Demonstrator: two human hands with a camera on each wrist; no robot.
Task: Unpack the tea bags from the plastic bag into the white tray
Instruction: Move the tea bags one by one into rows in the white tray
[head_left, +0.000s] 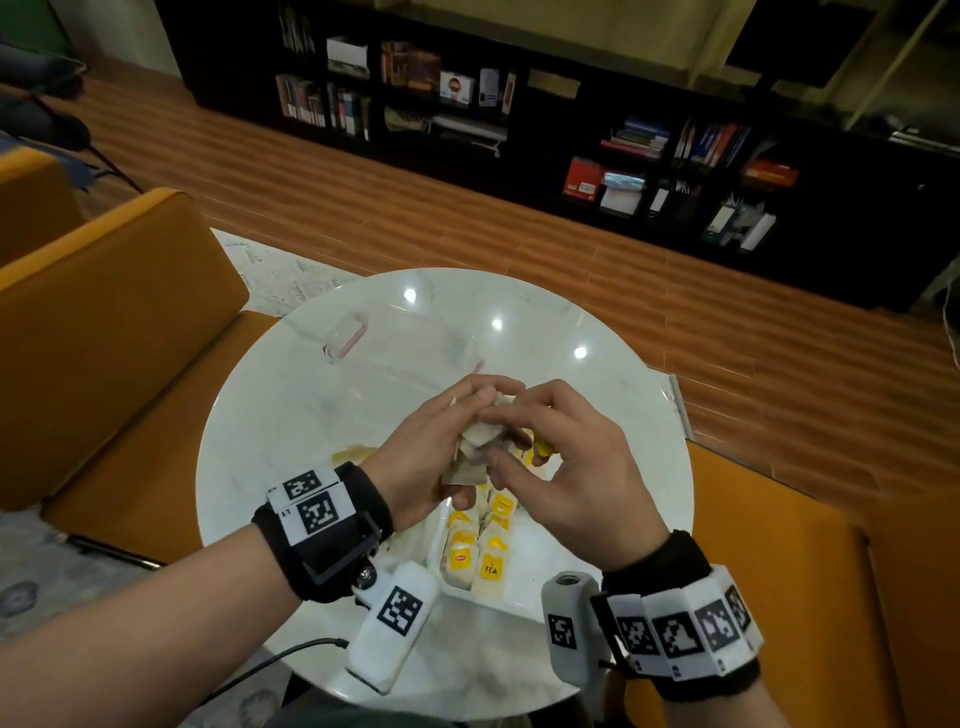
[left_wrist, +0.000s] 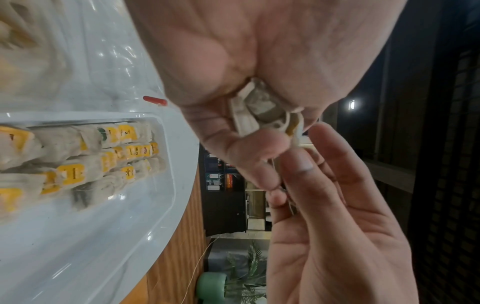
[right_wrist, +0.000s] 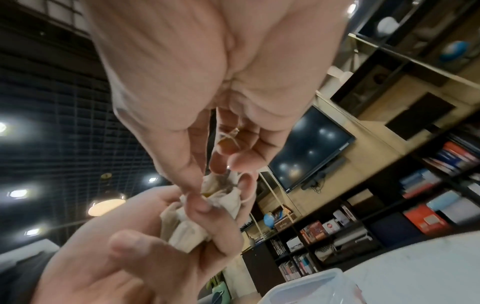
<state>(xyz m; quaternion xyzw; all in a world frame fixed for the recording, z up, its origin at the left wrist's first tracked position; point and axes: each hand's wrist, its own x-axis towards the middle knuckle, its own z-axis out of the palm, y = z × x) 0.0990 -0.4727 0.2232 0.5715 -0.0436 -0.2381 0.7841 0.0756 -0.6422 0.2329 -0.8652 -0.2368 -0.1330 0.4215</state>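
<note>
Paper tea bags (head_left: 475, 447) clutched in left hand (head_left: 421, 457), right hand (head_left: 561, 467) pinching one, directly above white tray (head_left: 519, 595), both hands equally near.

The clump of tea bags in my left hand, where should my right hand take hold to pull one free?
Pinch a single bag at the top corner sticking out of the clump of tea bags, coming from the right side above the left hand. The bags fan out past the left fingers there, and the right hand already has thumb and fingertip at that end. Avoid the tangled strings.
</note>
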